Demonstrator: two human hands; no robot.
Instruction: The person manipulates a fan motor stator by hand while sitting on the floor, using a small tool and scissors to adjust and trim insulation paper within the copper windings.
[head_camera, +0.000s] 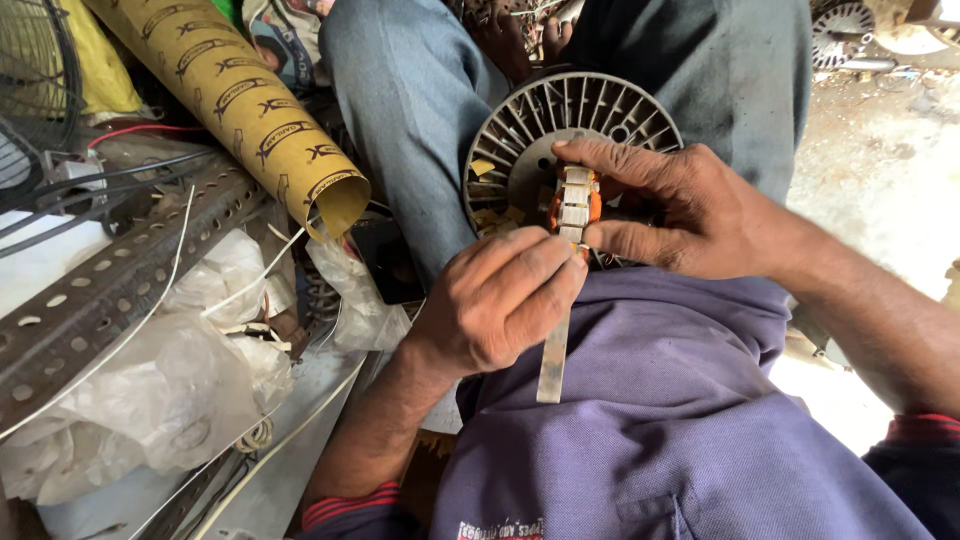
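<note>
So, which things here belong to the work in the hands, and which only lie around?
In use:
- left hand, holding a flat metal strip
- right hand, holding a small orange-wound coil part
- round finned motor part, on the lap behind the hands

Lying about:
- cardboard tube
- perforated metal bar
- plastic bags
- white wires
- fan grille

Left hand (495, 300) covers the upper end of the flat metal strip (552, 362); where that end sits is not visible. Right hand (665, 205) hides the right side of the orange-wound small stator core (575, 205) and part of the round finned motor part (540, 130) behind it. The finned part's lower rim is hidden behind both hands. Yellow cardboard tube (240, 110) is cut off at the top edge. Fan guard (30, 70) is cut off at the left edge. Both elbows run out of frame.
</note>
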